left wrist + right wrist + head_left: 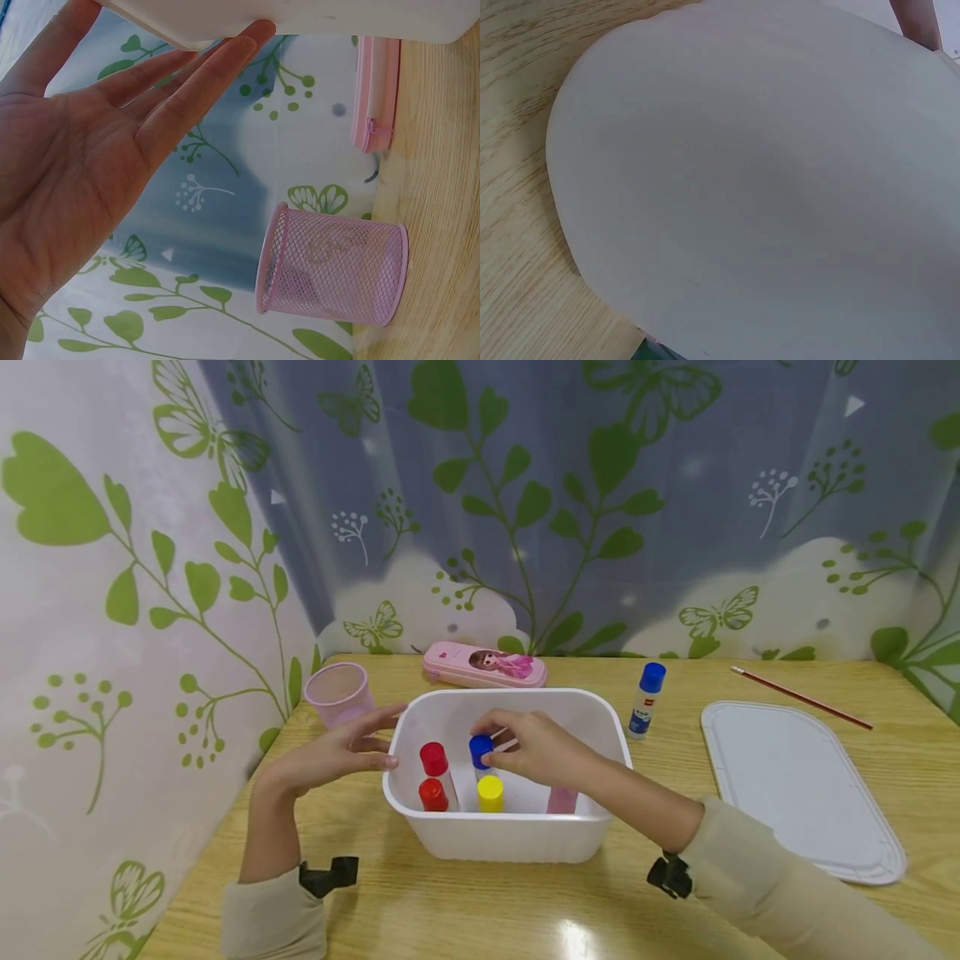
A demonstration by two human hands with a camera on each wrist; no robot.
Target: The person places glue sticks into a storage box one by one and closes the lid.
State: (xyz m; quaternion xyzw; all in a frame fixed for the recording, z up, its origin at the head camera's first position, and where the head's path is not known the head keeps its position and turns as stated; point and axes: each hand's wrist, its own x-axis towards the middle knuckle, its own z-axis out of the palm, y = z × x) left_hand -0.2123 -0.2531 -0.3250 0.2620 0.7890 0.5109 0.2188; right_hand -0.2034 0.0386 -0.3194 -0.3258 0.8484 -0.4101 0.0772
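Observation:
A white plastic bin [513, 839] stands on the table. My right hand [534, 746] reaches inside it, thumb and fingers pinching a blue-capped glue stick [481, 750]. Beside that stick are a yellow cap [491, 794] and two red-capped tubes [433, 759], all upright, their lower parts partly hidden by the bin's front wall. A pink item [562, 800] shows near the right end of the bin. My left hand [341, 752], fingers extended, touches the bin's left rim; the left wrist view shows its palm [67, 180]. The bin's outer wall [742, 180] fills most of the right wrist view.
Behind the bin lies a pink pencil case [483, 666]. A pink mesh pen cup [339, 693] stands at back left. To the right are another blue-capped glue stick [647, 703], a white lid [798, 785] lying flat and a red pencil [802, 697]. Patterned curtains hang behind and left.

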